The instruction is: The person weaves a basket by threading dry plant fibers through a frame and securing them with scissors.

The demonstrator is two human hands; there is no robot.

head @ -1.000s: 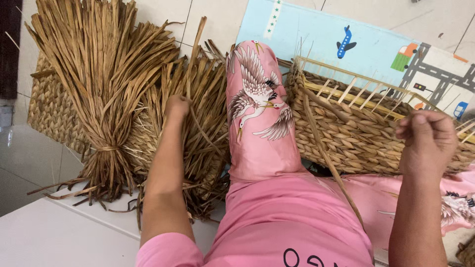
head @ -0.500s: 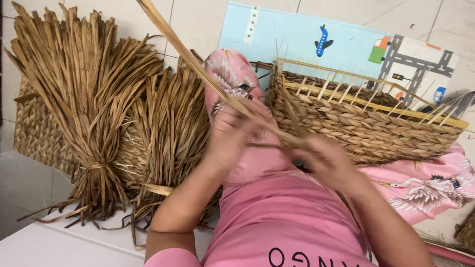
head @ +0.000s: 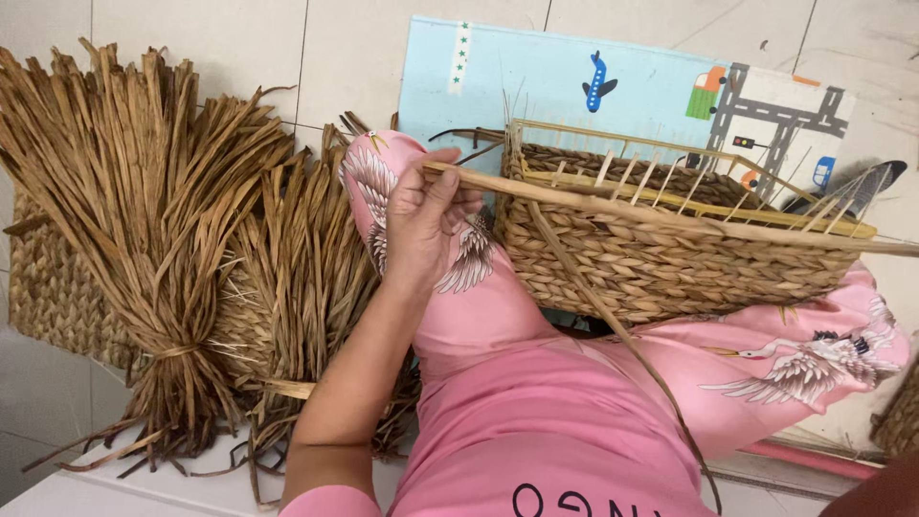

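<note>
My left hand (head: pixel 426 215) is closed on one end of a long flat dried straw strand (head: pixel 670 213). The strand runs to the right across the front of a half-woven rectangular straw basket (head: pixel 670 268) and out past the right edge. The basket rests against my legs in pink bird-print trousers (head: pixel 517 383), with thin upright spokes standing along its rim. A second thin strand (head: pixel 622 335) hangs from the basket down over my lap. My right hand is out of view.
Two tied bundles of dried straw, a large one (head: pixel 144 239) and a smaller one (head: pixel 306 287), lie to my left on the pale tiled floor. A woven piece (head: pixel 48 297) lies under them. A light blue play mat (head: pixel 536 86) lies behind the basket.
Both hands held a strand pointing up and to the left in front of me. The strand now lies level across the basket, held by the left hand, and the right hand has left the view.
</note>
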